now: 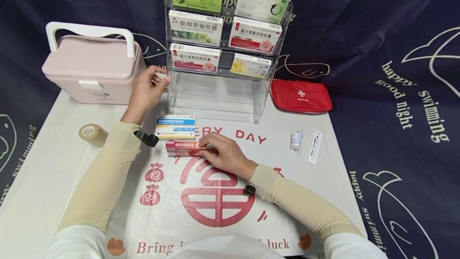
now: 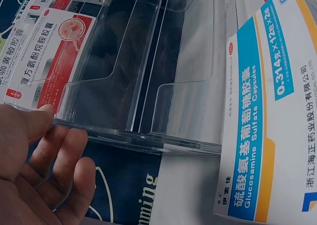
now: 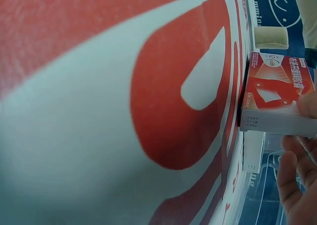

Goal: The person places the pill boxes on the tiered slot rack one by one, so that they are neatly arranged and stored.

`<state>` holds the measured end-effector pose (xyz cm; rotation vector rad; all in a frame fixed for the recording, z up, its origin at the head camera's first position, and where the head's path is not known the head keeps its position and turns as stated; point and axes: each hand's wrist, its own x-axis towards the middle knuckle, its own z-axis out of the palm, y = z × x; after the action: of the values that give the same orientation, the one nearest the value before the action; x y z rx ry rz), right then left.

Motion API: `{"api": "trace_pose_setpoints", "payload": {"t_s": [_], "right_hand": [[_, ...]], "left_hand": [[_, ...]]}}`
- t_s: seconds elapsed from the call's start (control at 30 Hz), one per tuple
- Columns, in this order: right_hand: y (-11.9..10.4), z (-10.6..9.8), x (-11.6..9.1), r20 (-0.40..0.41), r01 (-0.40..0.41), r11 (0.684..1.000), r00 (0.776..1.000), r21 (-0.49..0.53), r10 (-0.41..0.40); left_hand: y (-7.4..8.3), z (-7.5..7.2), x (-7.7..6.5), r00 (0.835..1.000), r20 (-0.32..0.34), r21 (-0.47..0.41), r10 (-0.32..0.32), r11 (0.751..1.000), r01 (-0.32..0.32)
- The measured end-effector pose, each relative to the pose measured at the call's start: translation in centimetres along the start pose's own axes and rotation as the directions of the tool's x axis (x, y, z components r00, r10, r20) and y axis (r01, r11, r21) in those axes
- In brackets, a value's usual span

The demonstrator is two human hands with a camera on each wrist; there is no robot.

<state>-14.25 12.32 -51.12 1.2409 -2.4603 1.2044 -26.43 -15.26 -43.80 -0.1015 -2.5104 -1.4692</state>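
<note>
My right hand (image 1: 226, 155) pinches the right end of a red medicine box (image 1: 179, 149), which stands on its long edge on the table. In the right wrist view, the thumb lies over the printed face of this box (image 3: 272, 86), with fingers at its other side. Behind it lies a blue, white and yellow glucosamine box (image 1: 176, 127), large in the left wrist view. My left hand (image 1: 147, 89) grips the left side edge of a clear acrylic display rack (image 1: 215, 95), thumb in front and fingers curled behind. Medicine boxes fill its three upper tiers; the lowest tier holds none.
At the left stands a pink lidded case (image 1: 93, 63) with a white handle; a tan bandage roll (image 1: 92, 134) lies before it. On the right are a red first-aid pouch (image 1: 301, 96), a small vial (image 1: 296, 140) and a white thermometer strip (image 1: 314, 148). Printed film covers the table.
</note>
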Motion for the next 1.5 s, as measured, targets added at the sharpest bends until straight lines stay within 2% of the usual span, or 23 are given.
{"api": "trace_pose_setpoints", "payload": {"t_s": [0.3, 0.53, 0.73, 0.93, 1.13, 1.3, 1.5], "right_hand": [[0.0, -0.1, 0.1, 0.004, 0.011, 1.000, 1.000, 0.002, -0.011], [0.2, -1.1, 1.1, -0.044, 0.008, 0.999, 0.999, 0.034, -0.007], [0.5, -3.7, 3.6, -0.132, 0.043, 0.999, 0.990, 0.025, -0.039], [0.7, -7.2, 6.8, -0.199, 0.068, 0.997, 0.977, -0.037, -0.074], [1.1, -10.0, 10.0, -0.251, 0.066, 0.995, 0.964, -0.075, -0.082], [1.9, -11.2, 12.0, -0.265, 0.037, 0.992, 0.962, -0.117, -0.067], [3.2, -11.3, 13.1, -0.249, 0.001, 0.985, 0.967, -0.171, -0.045]], "left_hand": [[-0.2, 0.1, 0.0, 1.000, -0.002, -0.009, 0.011, 1.000, -0.011], [-0.2, 0.0, 0.0, 1.000, -0.001, -0.002, 0.009, 1.000, -0.009], [-0.3, 0.0, 0.1, 1.000, 0.006, 0.010, 0.016, 1.000, -0.016], [-0.2, 0.0, -0.1, 1.000, 0.016, 0.015, 0.009, 1.000, -0.009], [-0.2, -0.1, 0.0, 1.000, 0.022, 0.010, 0.003, 1.000, -0.003], [-0.2, -0.1, 0.0, 1.000, 0.024, 0.013, 0.003, 1.000, -0.003], [-0.2, -0.1, 0.0, 1.000, 0.020, 0.005, 0.005, 1.000, -0.006]]}}
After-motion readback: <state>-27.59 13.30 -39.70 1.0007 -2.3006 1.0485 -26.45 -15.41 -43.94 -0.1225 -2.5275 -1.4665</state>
